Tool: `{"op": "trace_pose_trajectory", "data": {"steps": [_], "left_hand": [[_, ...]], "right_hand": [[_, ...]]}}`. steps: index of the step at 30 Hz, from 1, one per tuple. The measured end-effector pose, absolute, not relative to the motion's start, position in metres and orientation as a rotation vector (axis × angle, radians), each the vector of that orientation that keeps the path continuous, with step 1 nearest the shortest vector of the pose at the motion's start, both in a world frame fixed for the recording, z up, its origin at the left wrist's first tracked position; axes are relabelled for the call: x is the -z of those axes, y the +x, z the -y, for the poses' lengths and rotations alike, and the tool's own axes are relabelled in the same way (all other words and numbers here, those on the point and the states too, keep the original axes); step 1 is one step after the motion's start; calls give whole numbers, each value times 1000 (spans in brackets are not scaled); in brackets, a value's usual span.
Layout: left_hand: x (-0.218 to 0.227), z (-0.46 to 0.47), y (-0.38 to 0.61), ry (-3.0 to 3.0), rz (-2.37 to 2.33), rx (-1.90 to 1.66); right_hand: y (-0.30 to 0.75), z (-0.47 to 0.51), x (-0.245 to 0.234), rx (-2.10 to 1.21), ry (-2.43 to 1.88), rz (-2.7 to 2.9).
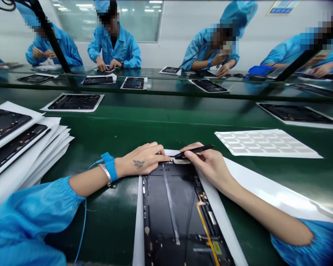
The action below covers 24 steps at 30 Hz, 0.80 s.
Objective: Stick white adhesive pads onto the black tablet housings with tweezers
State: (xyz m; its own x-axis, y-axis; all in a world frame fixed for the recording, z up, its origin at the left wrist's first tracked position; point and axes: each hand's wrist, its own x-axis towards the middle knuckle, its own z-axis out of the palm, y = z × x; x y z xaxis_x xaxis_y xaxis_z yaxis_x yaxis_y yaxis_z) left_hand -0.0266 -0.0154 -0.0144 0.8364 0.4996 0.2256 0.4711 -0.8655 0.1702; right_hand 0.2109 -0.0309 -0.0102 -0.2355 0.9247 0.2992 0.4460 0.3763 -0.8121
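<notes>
the black panel [183, 195] lies at twelve o'clock, my right hand [208, 162] clamped on a pen-like tool [200, 149] at its far edge, my left hand [143, 160] touching there, pinch too hidden to tell, seemingly fine tool work next needing a steady tip.

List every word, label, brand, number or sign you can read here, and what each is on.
No text can be read.
Wall sign, top right: too blurred to read.
Yellow sticker on the open device: too small to read.
Sheet of pale rectangles: no legible print.
</notes>
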Motion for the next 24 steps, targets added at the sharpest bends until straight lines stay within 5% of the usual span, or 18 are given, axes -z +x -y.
{"op": "trace_pose_trajectory", "data": {"steps": [18, 24], "left_hand": [[13, 15, -27, 2942, -740, -414], [15, 14, -23, 2948, -758, -424]], "right_hand": [[212, 35, 17, -545, -1001, 1998], [226, 33, 15, -721, -1113, 1930]]}}
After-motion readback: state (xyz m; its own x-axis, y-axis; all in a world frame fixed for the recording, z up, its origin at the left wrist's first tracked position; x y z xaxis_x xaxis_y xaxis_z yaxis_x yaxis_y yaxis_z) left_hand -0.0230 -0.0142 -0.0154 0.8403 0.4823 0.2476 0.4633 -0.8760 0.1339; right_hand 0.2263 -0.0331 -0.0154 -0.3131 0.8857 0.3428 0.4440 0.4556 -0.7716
